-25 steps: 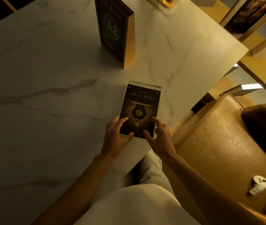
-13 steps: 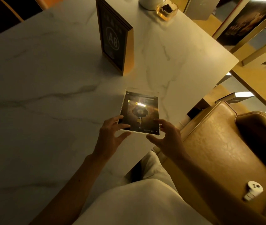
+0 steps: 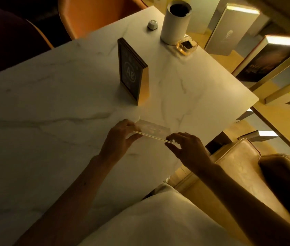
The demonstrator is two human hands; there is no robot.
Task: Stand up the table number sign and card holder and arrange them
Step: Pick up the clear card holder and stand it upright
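The dark table number sign [image 3: 131, 71], marked A8, stands upright on the white marble table [image 3: 52, 112], its gold side facing right. Nearer to me, the clear acrylic card holder [image 3: 154, 132] stands almost upright, so I see mainly its thin top edge and its transparent base. My left hand [image 3: 121, 137] pinches its left end and my right hand [image 3: 185, 146] pinches its right end. The card's printed face is hidden from this angle.
A white cylinder [image 3: 175, 23], a small glass dish [image 3: 186, 45] and a small white object [image 3: 152, 24] sit at the table's far corner. An orange chair [image 3: 96, 15] stands beyond the table, and a tan leather seat [image 3: 247, 166] is at my right. Display boxes [image 3: 229, 29] stand at the far right.
The card holder has been tipped up from lying flat to nearly upright between both hands. The view has shifted back, showing more of the far table corner.
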